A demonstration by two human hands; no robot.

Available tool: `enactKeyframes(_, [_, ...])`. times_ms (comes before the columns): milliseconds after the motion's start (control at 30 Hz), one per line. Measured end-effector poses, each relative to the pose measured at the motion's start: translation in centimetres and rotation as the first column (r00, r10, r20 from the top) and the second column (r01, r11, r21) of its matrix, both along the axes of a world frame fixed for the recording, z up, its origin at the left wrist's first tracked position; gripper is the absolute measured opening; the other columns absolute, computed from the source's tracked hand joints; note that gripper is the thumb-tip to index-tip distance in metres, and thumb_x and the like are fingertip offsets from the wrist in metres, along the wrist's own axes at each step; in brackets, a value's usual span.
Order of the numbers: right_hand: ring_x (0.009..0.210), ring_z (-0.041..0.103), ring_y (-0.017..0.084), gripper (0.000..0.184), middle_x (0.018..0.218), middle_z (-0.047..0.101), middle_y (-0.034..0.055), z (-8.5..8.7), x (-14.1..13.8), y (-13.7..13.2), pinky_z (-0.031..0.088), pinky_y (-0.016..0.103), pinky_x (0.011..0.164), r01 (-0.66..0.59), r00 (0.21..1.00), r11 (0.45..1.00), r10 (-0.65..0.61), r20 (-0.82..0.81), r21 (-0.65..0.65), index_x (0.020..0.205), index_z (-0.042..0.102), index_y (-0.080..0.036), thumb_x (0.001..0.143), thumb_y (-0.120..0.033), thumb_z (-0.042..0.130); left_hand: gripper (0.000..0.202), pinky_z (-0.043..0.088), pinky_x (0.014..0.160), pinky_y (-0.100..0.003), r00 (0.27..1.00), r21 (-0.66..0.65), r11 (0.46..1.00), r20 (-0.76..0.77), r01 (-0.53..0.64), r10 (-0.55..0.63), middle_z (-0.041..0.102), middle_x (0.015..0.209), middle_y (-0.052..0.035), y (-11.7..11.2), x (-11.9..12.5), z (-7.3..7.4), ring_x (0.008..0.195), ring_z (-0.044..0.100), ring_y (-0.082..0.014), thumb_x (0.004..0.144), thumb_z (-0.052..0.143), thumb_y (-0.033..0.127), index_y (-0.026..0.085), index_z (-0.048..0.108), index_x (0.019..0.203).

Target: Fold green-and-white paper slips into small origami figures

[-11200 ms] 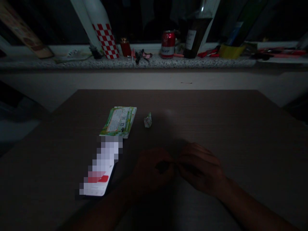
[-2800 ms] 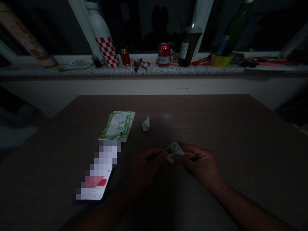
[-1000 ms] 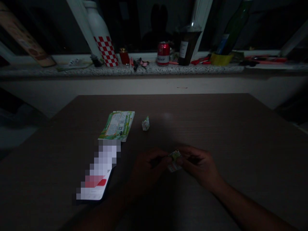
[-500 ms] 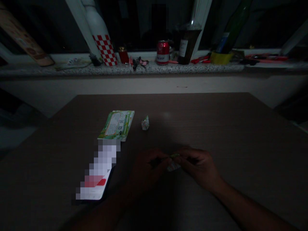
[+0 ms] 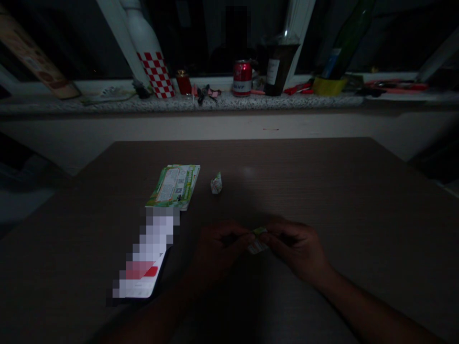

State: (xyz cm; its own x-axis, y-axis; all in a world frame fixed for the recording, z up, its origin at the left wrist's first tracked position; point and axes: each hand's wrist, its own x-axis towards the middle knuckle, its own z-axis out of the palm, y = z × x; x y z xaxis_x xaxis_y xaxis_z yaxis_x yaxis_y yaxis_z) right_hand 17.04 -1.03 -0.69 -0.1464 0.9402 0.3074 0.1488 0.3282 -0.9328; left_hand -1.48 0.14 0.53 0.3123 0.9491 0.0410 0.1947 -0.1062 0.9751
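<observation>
Between my two hands is a small folded piece of printed paper (image 5: pixel 258 246), white with a green edge. My left hand (image 5: pixel 224 246) pinches its left side between thumb and fingers. On its right side, my right hand (image 5: pixel 296 246) grips it the same way. Dim light and the fingers hide part of the folds. Farther back on the table stands a small folded paper shape (image 5: pixel 216 184) with similar white and green print. To its left lies a stack of green printed leaflets (image 5: pixel 172 186).
A lit phone (image 5: pixel 143 272), its screen blurred out, lies left of my hands on the dark wooden table (image 5: pixel 304 177). Behind, the stone windowsill (image 5: pixel 222 102) bears a checkered bottle (image 5: pixel 158 71), a red can (image 5: pixel 242 79), a dark cup (image 5: pixel 279 71) and a green bottle (image 5: pixel 346 43).
The held paper has tilted slightly between my fingers, so more of its green edge shows. My left thumb has shifted a little. Everything else stays in place.
</observation>
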Motion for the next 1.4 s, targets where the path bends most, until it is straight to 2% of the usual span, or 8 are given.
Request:
enactKeyframes(300, [0.061,0.057,0.013,0.012,0.067,0.063,0.0019,0.7,0.5,-0.1,0.044,0.024,0.055,-0.114,0.992,0.993,0.113,0.057,0.010,0.078,0.070,-0.016,0.086,-0.021,0.062,0.011,0.046,0.062,-0.022,0.995,-0.122,0.990,0.072,0.073,-0.065,0.069,0.068,-0.0008,0.1,-0.1,0.3,0.066,0.063,-0.0137,0.077,0.068,0.022,0.016,0.071,0.069])
enactKeyframes(500, [0.060,0.056,0.013,0.013,0.065,0.062,0.0012,0.7,0.4,-0.2,0.044,0.024,0.055,-0.084,0.996,0.996,0.083,0.033,0.021,0.073,0.069,-0.017,0.085,-0.020,0.062,0.013,0.047,0.063,-0.023,0.984,-0.132,0.984,0.152,0.117,-0.097,0.067,0.068,-0.0007,0.2,0.0,0.2,0.066,0.062,-0.0134,0.079,0.067,0.024,0.016,0.069,0.069])
enactKeyframes(700, [0.062,0.058,0.015,0.010,0.070,0.063,0.0028,0.4,0.7,0.0,0.046,0.025,0.052,0.080,0.997,0.987,-0.082,0.012,0.139,0.086,0.075,-0.021,0.080,-0.017,0.068,0.006,0.046,0.064,-0.024,0.995,0.190,0.981,-0.081,-0.038,0.054,0.067,0.078,-0.0008,0.0,-0.2,0.3,0.072,0.061,-0.0144,0.076,0.070,0.021,0.020,0.072,0.081])
enactKeyframes(800, [0.055,0.059,0.014,0.018,0.067,0.069,0.0022,0.5,0.9,-0.1,0.047,0.027,0.050,0.070,0.996,0.972,-0.079,0.034,0.224,0.091,0.076,-0.023,0.079,-0.013,0.068,0.012,0.048,0.068,-0.025,0.978,0.249,0.966,-0.174,-0.068,0.114,0.072,0.081,-0.0003,-0.2,-0.4,0.3,0.074,0.064,-0.0155,0.080,0.065,0.022,0.024,0.073,0.089])
enactKeyframes(1000, [0.073,0.072,0.019,0.023,0.087,0.077,0.0033,0.7,0.8,-0.4,0.058,0.029,0.062,0.072,0.997,0.986,-0.077,0.024,0.147,0.097,0.075,-0.026,0.079,-0.015,0.068,0.020,0.051,0.082,-0.032,0.974,0.203,0.972,-0.165,-0.119,0.154,0.073,0.098,-0.0028,-0.6,-0.5,0.5,0.089,0.066,-0.0199,0.081,0.061,0.021,0.024,0.070,0.099])
enactKeyframes(1233, [0.060,0.069,0.015,0.011,0.069,0.074,0.0002,-0.4,-0.1,-0.4,0.056,0.023,0.057,0.207,0.978,0.978,-0.207,-0.016,0.030,0.075,0.066,-0.021,0.070,-0.016,0.075,0.029,0.054,0.078,-0.028,0.979,-0.093,0.988,0.148,-0.127,0.140,0.072,0.099,-0.0046,-0.4,0.3,0.0,0.089,0.068,-0.0187,0.075,0.069,0.020,0.020,0.062,0.103])
enactKeyframes(1300, [0.057,0.067,0.013,0.020,0.064,0.071,-0.0023,-0.5,-0.3,-0.4,0.055,0.022,0.055,0.221,0.974,0.975,-0.222,-0.048,-0.024,0.077,0.061,-0.022,0.067,-0.016,0.078,0.036,0.054,0.075,-0.028,0.965,-0.188,0.974,0.205,-0.125,0.163,0.073,0.096,-0.0038,-0.3,0.7,0.2,0.087,0.068,-0.0188,0.071,0.073,0.019,0.019,0.060,0.104])
enactKeyframes(1400, [0.061,0.069,0.015,0.030,0.068,0.073,-0.0012,-0.4,-0.6,-0.3,0.056,0.024,0.058,0.140,0.978,0.980,-0.159,-0.133,-0.142,0.091,0.060,-0.022,0.067,-0.020,0.078,0.022,0.054,0.075,-0.028,0.966,-0.232,0.967,0.206,-0.104,0.153,0.075,0.089,-0.0034,-0.1,1.0,0.4,0.084,0.069,-0.0189,0.071,0.072,0.017,0.017,0.066,0.092])
